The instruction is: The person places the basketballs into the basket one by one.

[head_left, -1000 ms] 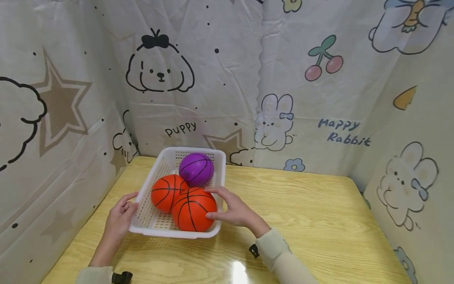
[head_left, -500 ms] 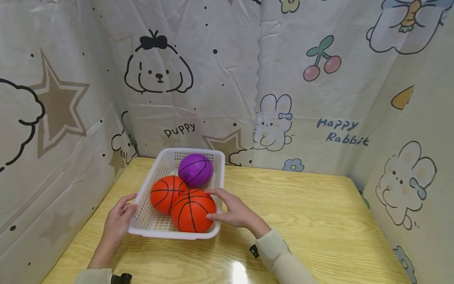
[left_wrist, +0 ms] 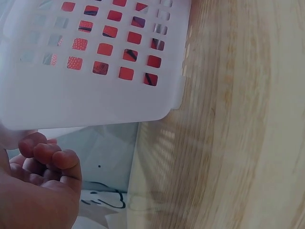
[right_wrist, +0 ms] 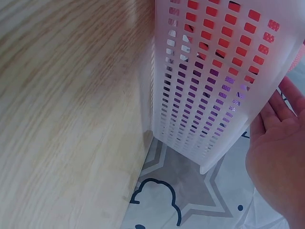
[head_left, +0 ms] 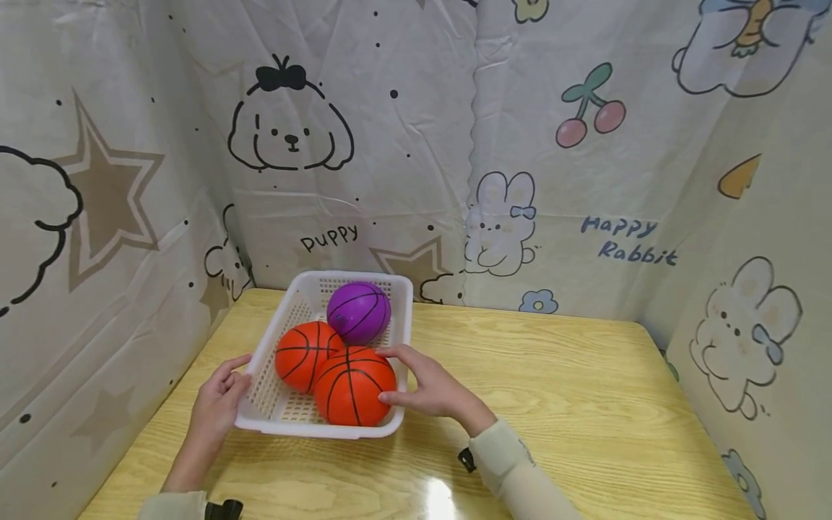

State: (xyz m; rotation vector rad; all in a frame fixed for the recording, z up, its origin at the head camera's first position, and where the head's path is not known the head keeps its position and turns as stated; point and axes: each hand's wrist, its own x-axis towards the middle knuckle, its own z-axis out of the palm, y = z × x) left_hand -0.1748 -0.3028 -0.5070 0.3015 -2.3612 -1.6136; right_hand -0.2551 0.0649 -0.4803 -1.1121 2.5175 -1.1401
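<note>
A white plastic basket (head_left: 312, 429) with slotted sides stands on the table and holds a purple ball (head_left: 359, 313) and two orange balls, one at the left (head_left: 300, 357) and one at the front right (head_left: 355, 386). All three carry black basketball lines. My left hand (head_left: 217, 397) holds the basket's left rim between thumb and forefinger; its other fingers (left_wrist: 66, 160) are curled below the rim in the left wrist view. Over the right rim reaches my right hand (head_left: 432, 386), thumb and forefinger spread and touching the front orange ball. In the right wrist view its fingertips are hidden behind the rim.
The wooden table (head_left: 552, 404) extends to the right of the basket. A pale cloth printed with cartoon figures (head_left: 416, 144) hangs behind it and along both sides. Black straps (head_left: 224, 509) show at the wrists.
The whole scene shifts very slightly in the head view. Both hands, the basket and the balls keep their places, the right forefinger moving just a little on the front ball.
</note>
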